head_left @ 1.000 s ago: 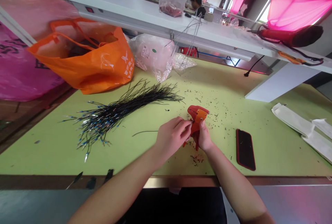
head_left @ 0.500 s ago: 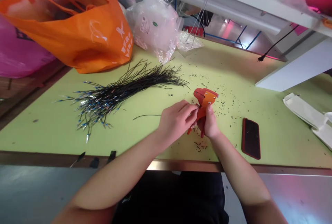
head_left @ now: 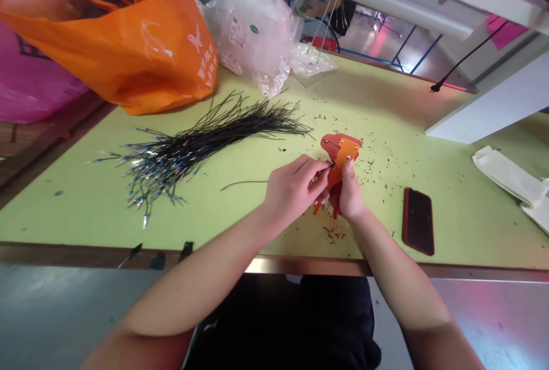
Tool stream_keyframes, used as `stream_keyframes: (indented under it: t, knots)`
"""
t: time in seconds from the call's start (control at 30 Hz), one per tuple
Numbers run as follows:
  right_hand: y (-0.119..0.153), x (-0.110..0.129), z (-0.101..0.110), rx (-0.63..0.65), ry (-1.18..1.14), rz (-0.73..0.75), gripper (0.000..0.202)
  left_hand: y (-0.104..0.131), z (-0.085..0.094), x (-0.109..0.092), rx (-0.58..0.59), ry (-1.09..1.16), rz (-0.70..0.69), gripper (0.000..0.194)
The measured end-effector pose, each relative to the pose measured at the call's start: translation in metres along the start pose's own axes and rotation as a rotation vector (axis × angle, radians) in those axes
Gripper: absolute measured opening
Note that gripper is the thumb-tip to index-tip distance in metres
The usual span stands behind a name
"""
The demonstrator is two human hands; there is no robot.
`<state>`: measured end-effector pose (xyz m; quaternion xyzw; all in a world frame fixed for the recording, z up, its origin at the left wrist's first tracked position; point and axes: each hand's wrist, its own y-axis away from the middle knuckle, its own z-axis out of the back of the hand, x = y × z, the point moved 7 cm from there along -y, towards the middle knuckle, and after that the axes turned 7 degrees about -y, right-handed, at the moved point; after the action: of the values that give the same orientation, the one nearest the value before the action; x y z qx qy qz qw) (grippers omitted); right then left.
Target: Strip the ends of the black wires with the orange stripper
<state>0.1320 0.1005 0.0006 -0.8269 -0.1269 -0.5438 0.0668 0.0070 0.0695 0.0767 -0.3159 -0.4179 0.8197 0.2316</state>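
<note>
My right hand (head_left: 350,194) is wrapped round the handles of an orange and red wire stripper (head_left: 345,151), its jaws pointing away from me. Pinched in the fingers of my left hand (head_left: 295,185) is a thin black wire (head_left: 244,183), whose free end trails left over the table. The other end of that wire meets the tool's jaw, where my fingertips partly hide it. Left of my hands lies a bundle of black wires (head_left: 214,138), with blue and silvery terminals at its near left end.
Short black scraps (head_left: 332,234) are strewn round the tool on the yellow-green table (head_left: 86,210). A phone (head_left: 418,221) lies at the right, with white cloth (head_left: 510,178) beyond. An orange bag (head_left: 141,55) and a clear plastic bag (head_left: 257,32) stand at the back left.
The whole view has shifted slightly, with the table appearing a little higher. My left fingertips stay by the tool's jaw with the wire; both grips look the same.
</note>
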Motion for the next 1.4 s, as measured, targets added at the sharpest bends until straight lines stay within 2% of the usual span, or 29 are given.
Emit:
stream_keyframes:
  t: [0.7, 1.0, 1.13, 1.4]
  knots:
    - [0.001, 0.007, -0.004, 0.049, 0.020, 0.025, 0.078, 0.002, -0.001, 0.005, 0.035, 0.039, 0.076, 0.006]
    - [0.005, 0.005, 0.000, 0.030, 0.074, -0.014, 0.080, 0.000, 0.005, -0.003, 0.014, 0.080, 0.027, 0.005]
    - [0.007, 0.008, -0.002, 0.065, 0.096, 0.002, 0.079, -0.002, 0.009, -0.006, 0.004, 0.072, 0.005, 0.006]
    - [0.005, 0.019, -0.012, 0.127, -0.067, 0.098, 0.072, -0.001, 0.011, -0.002, -0.006, 0.128, 0.008, 0.005]
